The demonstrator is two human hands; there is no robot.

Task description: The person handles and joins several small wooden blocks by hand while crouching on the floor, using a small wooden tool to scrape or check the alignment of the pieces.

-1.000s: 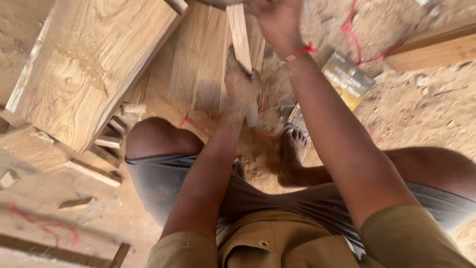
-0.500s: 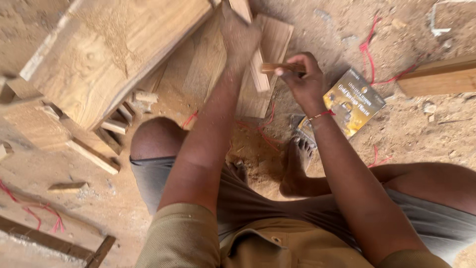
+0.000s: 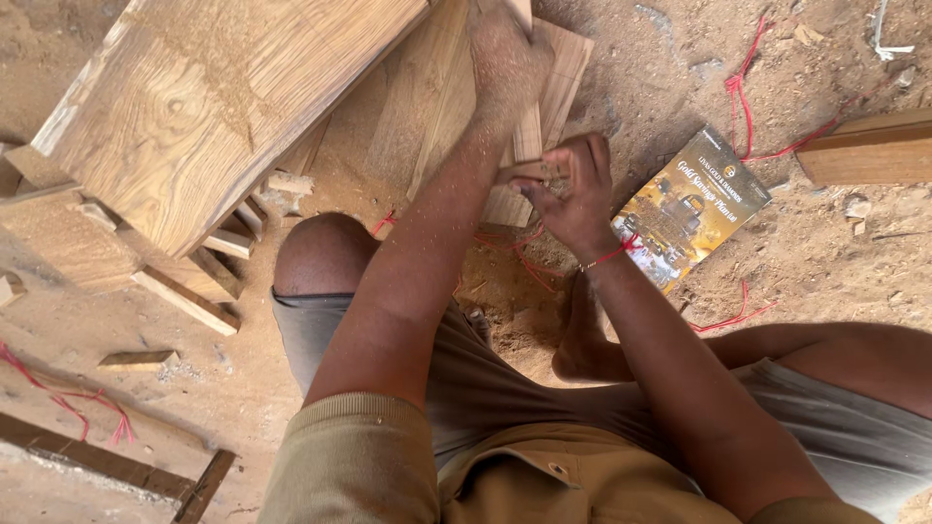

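the left hand (image 3: 507, 60), dusted with pale sawdust, lay flat and pressed down on a narrow light-brown wooden strip (image 3: 529, 136) at about 12 o'clock in the view; the fingers were partly cut off by the top edge, so how far they curled could not be told. the strip rested on a pale flat wooden board (image 3: 427, 116) lying on the sandy ground (image 3: 825, 262). the right hand (image 3: 568, 189), with a red thread at the wrist, was closed around a small wooden-handled tool (image 3: 524, 173), whose tip touched the strip just below the left hand. at 3 o'clock from the right hand, a small printed cardboard packet in yellow and dark colours (image 3: 689, 209) lay on the ground, near some red strings (image 3: 743, 97). at 10 o'clock, a big oak-coloured wooden plank (image 3: 214, 107) leaned over short wooden offcuts (image 3: 228, 243). the person sat on the ground, in grey shorts (image 3: 466, 369).
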